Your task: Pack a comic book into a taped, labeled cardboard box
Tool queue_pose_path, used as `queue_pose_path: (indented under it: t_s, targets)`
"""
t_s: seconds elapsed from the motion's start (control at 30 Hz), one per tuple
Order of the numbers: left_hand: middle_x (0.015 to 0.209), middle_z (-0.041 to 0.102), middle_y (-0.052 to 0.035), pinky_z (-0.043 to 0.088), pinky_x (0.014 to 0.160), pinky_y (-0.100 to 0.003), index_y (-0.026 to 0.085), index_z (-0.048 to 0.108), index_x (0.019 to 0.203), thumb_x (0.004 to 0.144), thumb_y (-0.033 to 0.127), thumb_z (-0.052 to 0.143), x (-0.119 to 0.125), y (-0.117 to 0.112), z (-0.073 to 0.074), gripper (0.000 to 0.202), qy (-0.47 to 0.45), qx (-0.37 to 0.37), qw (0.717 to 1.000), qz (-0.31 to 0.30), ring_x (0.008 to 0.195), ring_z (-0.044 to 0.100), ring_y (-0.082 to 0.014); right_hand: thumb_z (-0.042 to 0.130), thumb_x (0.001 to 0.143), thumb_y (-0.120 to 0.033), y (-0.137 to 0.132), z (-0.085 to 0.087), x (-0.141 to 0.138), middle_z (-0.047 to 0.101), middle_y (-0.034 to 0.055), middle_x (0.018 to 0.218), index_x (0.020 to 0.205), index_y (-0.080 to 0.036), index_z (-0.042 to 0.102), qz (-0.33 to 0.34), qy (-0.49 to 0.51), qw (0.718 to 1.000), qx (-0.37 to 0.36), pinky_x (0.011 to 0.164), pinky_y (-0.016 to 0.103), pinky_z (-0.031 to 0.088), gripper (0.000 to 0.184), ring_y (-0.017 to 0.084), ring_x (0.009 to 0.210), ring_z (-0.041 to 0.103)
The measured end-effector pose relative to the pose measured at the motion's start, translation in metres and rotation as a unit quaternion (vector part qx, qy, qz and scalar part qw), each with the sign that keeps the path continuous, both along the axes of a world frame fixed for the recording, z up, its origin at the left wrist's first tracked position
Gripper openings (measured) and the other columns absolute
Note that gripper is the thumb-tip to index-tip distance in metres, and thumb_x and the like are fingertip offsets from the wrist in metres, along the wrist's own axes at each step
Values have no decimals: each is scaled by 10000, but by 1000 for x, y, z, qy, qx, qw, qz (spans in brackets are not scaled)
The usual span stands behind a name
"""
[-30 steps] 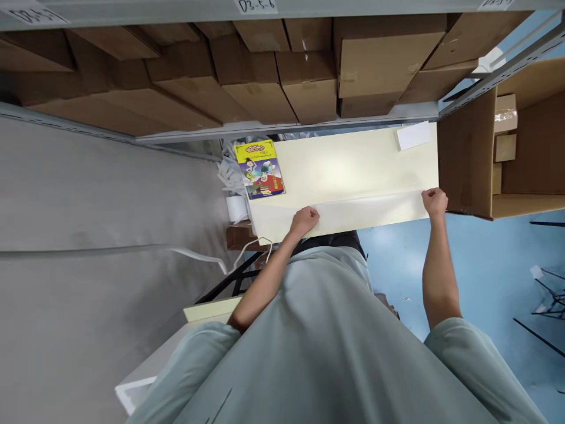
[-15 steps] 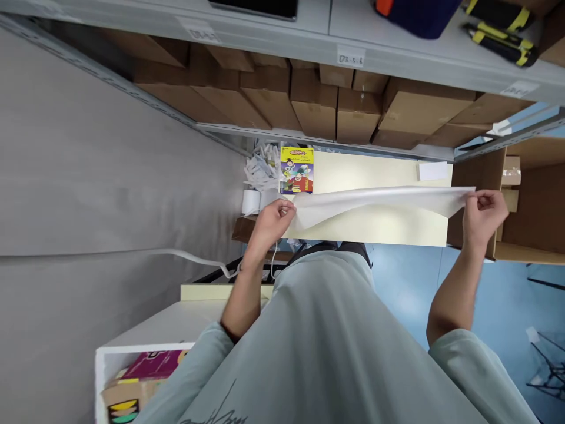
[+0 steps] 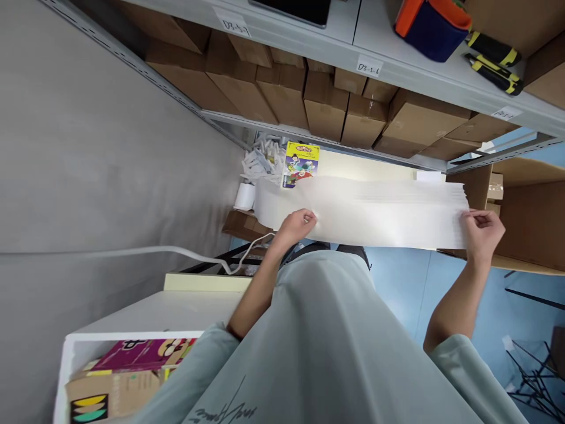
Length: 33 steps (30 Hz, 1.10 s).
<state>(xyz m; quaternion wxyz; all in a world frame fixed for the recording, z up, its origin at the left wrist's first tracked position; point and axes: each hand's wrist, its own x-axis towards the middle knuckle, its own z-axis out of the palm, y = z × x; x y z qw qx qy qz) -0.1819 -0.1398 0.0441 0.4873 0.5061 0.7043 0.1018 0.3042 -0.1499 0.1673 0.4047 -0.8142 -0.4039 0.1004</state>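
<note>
A long, thin white sheet (image 3: 388, 212), like packing foam, is stretched across in front of me, its broad face towards me. My left hand (image 3: 300, 227) pinches its near edge left of the middle. At the far right, my right hand (image 3: 484, 232) has its fingers closed on the sheet's ragged end. The sheet's left part carries on past my left hand and curves down. Behind its upper edge lies a colourful book (image 3: 301, 164) with cartoon figures on the cover, its bottom close to the sheet. Most of the cream tabletop (image 3: 362, 167) is hidden under the sheet.
Shelves with cardboard boxes (image 3: 324, 109) stand beyond the table. An open carton (image 3: 529, 212) is at the right. White scraps (image 3: 267, 159) and a white roll (image 3: 245, 196) lie at the left. A white cable (image 3: 176, 249) runs along the wall.
The sheet, folded and narrow before, is now spread wide and covers more of the tabletop. My left hand has shifted right and slightly towards me; my right hand keeps its end, slightly lower.
</note>
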Motion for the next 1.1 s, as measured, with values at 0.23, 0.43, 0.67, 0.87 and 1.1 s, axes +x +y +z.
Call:
queue_pose_path:
  t_s: [0.23, 0.43, 0.67, 0.87, 1.1]
  targets:
    - [1103, 847, -63, 576, 869, -281, 201, 808, 1059, 969, 245, 657, 68, 30, -34, 182, -8, -54, 991, -121, 892, 788, -209, 726, 717, -228, -20, -60, 51, 750, 73, 783, 740, -249, 655, -49, 19, 993, -102, 848, 439, 624, 78, 272, 803, 737]
    - [1133, 851, -70, 550, 961, -303, 224, 820, 1047, 940, 229, 678, 102, 41, -58, 177, 32, -63, 983, -170, 1080, 778, -259, 705, 705, -315, -41, -121, 91, 680, 31, 726, 765, -233, 657, -69, 30, 979, -191, 804, 416, 605, 112, 257, 775, 693]
    - [1136, 849, -85, 554, 974, -327, 227, 818, 1026, 902, 198, 662, 132, 41, -97, 202, 80, -98, 968, -216, 1127, 766, -291, 636, 750, -294, -55, -182, 109, 682, 55, 756, 754, -248, 580, -112, -30, 951, -287, 930, 469, 595, 73, 291, 865, 695]
    - [1159, 839, -92, 560, 989, -345, 231, 804, 1062, 921, 200, 645, 143, 35, -118, 215, 100, -109, 964, -220, 1151, 756, -299, 590, 873, -252, -47, -208, 76, 677, 209, 1225, 1098, -164, 663, -97, -124, 941, -301, 1130, 540, 495, 253, 353, 1218, 632]
    - [1142, 842, -64, 557, 978, -315, 235, 809, 1065, 969, 220, 636, 131, 42, -118, 198, 71, -76, 980, -170, 1102, 763, -258, 506, 1017, -303, 10, -223, -67, 692, 160, 1126, 1241, -155, 678, 139, -19, 967, -212, 1023, 464, 555, 319, 297, 1044, 637]
